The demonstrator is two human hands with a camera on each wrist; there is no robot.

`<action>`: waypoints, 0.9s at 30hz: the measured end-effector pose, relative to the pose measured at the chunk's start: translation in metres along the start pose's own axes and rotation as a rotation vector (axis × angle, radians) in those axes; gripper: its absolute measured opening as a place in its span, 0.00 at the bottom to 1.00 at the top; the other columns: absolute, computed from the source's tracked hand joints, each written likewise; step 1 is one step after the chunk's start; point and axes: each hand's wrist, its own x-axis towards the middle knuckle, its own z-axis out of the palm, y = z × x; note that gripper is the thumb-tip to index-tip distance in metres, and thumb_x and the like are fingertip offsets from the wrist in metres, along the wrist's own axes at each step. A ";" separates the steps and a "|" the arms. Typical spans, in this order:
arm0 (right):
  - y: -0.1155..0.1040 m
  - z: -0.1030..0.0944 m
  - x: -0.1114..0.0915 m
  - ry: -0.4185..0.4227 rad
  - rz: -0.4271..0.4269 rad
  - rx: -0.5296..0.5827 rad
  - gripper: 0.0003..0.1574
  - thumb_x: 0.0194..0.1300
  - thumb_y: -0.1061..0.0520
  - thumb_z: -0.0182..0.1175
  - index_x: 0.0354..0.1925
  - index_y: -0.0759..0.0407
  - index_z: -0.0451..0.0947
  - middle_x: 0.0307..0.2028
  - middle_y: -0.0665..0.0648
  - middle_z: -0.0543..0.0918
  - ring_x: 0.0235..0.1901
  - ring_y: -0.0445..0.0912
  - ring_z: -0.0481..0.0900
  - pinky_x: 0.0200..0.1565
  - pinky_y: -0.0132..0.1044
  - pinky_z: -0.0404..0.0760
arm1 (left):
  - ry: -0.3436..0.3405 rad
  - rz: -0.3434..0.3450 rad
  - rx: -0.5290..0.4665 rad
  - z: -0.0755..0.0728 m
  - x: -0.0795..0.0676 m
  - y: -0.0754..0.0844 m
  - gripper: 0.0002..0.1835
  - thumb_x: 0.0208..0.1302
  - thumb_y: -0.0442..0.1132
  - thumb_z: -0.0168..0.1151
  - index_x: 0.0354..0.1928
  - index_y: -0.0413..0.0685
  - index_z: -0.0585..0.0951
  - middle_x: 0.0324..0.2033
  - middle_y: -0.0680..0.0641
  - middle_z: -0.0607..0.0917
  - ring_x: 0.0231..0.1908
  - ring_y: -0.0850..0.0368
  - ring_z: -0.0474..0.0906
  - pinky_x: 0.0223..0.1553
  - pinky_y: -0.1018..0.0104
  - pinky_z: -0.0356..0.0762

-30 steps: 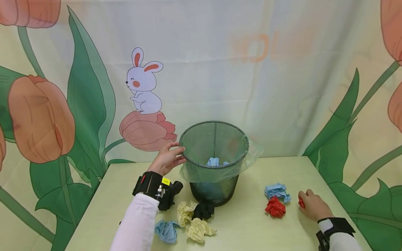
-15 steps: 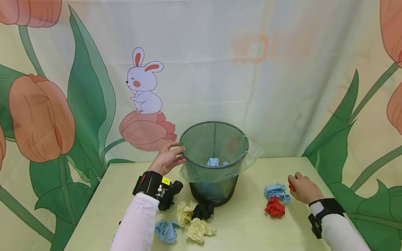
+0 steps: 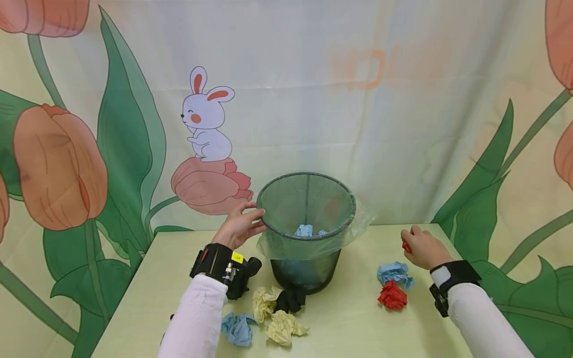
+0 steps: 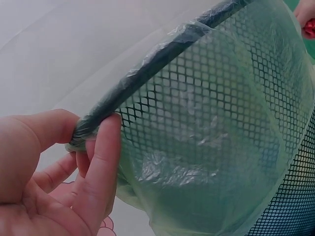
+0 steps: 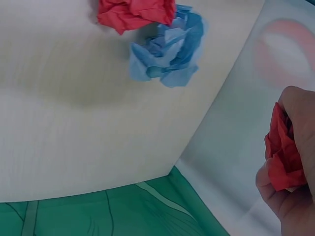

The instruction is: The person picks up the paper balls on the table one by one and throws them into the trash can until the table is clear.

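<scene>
A black mesh wastebasket (image 3: 309,276) with a thin translucent green bag (image 4: 182,167) folded over its rim stands at the back of the table. My left hand (image 3: 239,226) pinches that rim and bag at the left side, thumb and fingers on either side of it in the left wrist view. In my right hand (image 3: 423,246) is a crumpled red paper ball (image 5: 283,152), gripped above the table's right part and partly hidden by the fingers. Below and left of that hand lie a crumpled blue paper (image 3: 395,274) and another red paper ball (image 3: 392,296), touching. Blue paper (image 3: 304,230) shows inside the basket.
Before the basket lie two yellow paper balls (image 3: 282,328), a black one (image 3: 290,300) and a blue one (image 3: 238,329). Both wrists carry black camera straps (image 3: 212,262). A printed curtain (image 3: 313,99) hangs just behind the table's far edge.
My right hand has risen and moved away from me and to the left, carrying the red paper ball from beside the loose papers. The left hand has stayed on the rim.
</scene>
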 end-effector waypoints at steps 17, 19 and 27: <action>-0.014 -0.051 0.037 0.052 -0.065 -0.010 0.15 0.51 0.61 0.65 0.36 0.63 0.70 0.29 0.62 0.70 0.22 0.51 0.70 0.23 0.43 0.76 | -0.001 -0.001 -0.003 0.001 0.000 0.000 0.28 0.66 0.36 0.53 0.65 0.46 0.57 0.50 0.37 0.67 0.32 0.56 0.73 0.35 0.71 0.81; -0.015 -0.056 0.042 0.049 -0.068 -0.014 0.15 0.52 0.61 0.65 0.36 0.62 0.70 0.30 0.62 0.70 0.22 0.51 0.70 0.23 0.43 0.76 | 0.002 -0.003 0.000 0.001 0.000 0.000 0.28 0.66 0.36 0.53 0.66 0.47 0.57 0.51 0.37 0.68 0.32 0.56 0.73 0.36 0.71 0.81; -0.025 -0.078 0.059 0.054 -0.089 -0.012 0.14 0.55 0.61 0.62 0.37 0.63 0.69 0.31 0.62 0.69 0.23 0.52 0.70 0.24 0.43 0.76 | 0.004 -0.005 -0.004 0.000 0.000 0.000 0.27 0.66 0.36 0.53 0.65 0.46 0.57 0.52 0.36 0.67 0.32 0.56 0.74 0.36 0.71 0.81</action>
